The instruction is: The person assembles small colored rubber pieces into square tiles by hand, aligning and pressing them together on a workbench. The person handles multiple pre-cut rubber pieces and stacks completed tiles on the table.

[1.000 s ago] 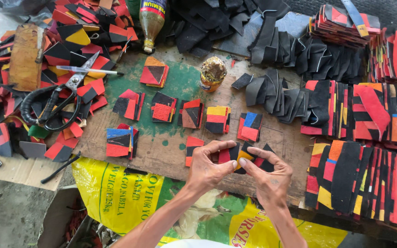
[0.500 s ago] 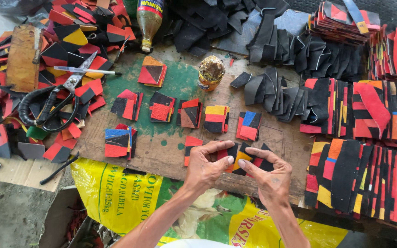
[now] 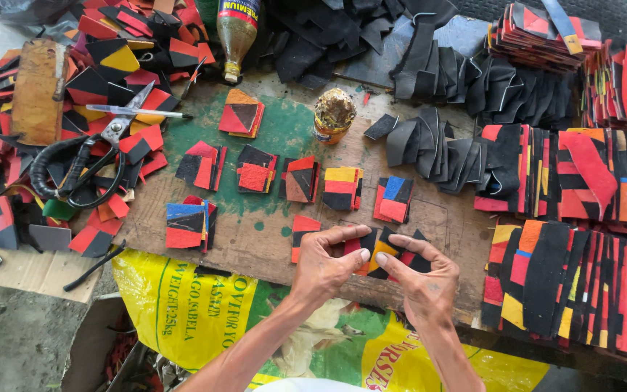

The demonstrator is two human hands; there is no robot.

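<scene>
Worn desk point(image 3: 255, 239), scraps all round. Left hand point(image 3: 322, 267) and right hand point(image 3: 424, 279) pinching patch point(image 3: 380, 252) at near edge, fingertips closed. Probably light, floppy; best gripped by edges.

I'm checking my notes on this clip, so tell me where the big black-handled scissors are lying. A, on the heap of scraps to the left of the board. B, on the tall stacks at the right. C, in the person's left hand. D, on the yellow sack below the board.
A: the scissors lie open on the red and black scraps left of the board, away from both hands.
</scene>
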